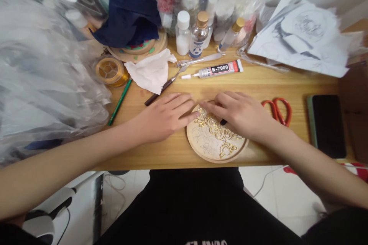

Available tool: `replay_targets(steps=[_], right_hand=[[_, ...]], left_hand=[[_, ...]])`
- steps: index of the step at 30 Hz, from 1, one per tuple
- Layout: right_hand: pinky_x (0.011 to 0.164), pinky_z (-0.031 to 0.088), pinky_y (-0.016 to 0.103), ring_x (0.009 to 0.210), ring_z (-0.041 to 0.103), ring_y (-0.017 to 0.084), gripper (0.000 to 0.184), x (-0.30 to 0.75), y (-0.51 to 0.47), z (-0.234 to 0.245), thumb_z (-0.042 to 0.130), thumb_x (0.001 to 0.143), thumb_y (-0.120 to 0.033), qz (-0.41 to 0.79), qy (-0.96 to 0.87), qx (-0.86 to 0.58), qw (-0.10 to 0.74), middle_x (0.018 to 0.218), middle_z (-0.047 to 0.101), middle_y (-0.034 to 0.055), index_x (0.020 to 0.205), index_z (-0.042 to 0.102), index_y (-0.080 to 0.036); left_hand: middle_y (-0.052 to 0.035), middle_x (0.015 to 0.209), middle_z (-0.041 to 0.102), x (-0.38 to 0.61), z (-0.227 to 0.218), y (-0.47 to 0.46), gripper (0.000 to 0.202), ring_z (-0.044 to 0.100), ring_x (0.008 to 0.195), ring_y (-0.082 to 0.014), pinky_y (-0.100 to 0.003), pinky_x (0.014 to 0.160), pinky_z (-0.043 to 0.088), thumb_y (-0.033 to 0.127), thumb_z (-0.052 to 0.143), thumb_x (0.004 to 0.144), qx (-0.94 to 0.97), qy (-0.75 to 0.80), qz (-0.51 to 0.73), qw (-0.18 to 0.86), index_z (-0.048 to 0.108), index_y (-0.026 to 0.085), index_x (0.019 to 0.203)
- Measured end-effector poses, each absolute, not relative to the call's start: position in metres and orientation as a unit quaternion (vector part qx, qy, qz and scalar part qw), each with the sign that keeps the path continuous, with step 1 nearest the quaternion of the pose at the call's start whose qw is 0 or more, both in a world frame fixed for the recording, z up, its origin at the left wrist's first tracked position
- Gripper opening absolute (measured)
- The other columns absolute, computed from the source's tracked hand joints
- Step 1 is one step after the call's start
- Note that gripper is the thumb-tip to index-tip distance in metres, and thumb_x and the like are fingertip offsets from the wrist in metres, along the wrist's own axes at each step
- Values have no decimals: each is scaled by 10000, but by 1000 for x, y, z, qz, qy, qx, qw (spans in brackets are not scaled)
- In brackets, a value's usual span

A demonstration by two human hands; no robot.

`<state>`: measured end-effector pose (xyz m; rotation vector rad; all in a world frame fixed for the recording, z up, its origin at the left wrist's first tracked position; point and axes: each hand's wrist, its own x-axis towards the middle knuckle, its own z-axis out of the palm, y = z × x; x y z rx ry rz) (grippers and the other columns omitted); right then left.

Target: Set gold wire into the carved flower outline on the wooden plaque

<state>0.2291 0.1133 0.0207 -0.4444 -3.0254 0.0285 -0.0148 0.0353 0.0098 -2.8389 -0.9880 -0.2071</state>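
Observation:
A round wooden disc with a pencilled flower pattern and gold wire outlines lies near the table's front edge. My left hand rests flat on the table beside the disc, fingers stretched out, fingertips touching its upper left rim. My right hand lies over the disc's upper right part, fingers curled, with a small dark thing under them that I cannot make out. The fingertips of both hands nearly meet at the disc's top edge.
A B-7000 glue tube, tweezers, a dark-handled tool, a tissue, a gold wire spool and a green pencil lie behind. Red scissors and a phone sit right. Plastic bags fill the left; bottles and papers stand at the back.

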Motion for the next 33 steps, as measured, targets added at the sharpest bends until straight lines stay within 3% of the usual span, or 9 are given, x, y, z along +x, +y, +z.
replay_targets(steps=[4,8,12,27,33], right_hand=[[623,315,288,754,517,179,333,229,113,18,386,980,-162,4,-986,-154,60,815,609,70,1226,610,-155],[599,303,281,723,516,165,292,223,116,17,396,986,-191,-1,-983,-166,79,822,623,63,1061,677,-163],[572,286,269,729,545,154,211,212,122,19,482,962,-254,57,-984,-158,60,855,636,55,993,673,-171],[549,235,262,679,534,125,137,196,140,37,536,911,-216,187,-971,-146,-20,746,604,0,803,618,-193],[564,262,258,696,552,130,107,197,139,37,548,867,-155,210,-965,-153,-13,789,632,0,867,644,-202]], left_hand=[[-156,1249,617,-15,9,35,314,542,1213,-252,-403,997,461,128,398,971,-939,-328,-79,60,609,136,1203],[-142,1224,622,-14,6,32,292,540,1203,-264,-415,990,465,148,422,970,-931,-345,-103,58,621,154,1184],[-153,1245,606,-14,3,28,313,529,1226,-277,-431,994,461,145,427,964,-923,-363,-109,68,607,168,1219],[-149,1222,604,-13,-1,29,316,524,1228,-286,-442,998,468,123,439,946,-923,-363,-120,51,589,153,1222],[-156,1209,605,-13,0,29,333,521,1230,-279,-440,984,476,106,404,951,-923,-360,-127,45,601,155,1214]])
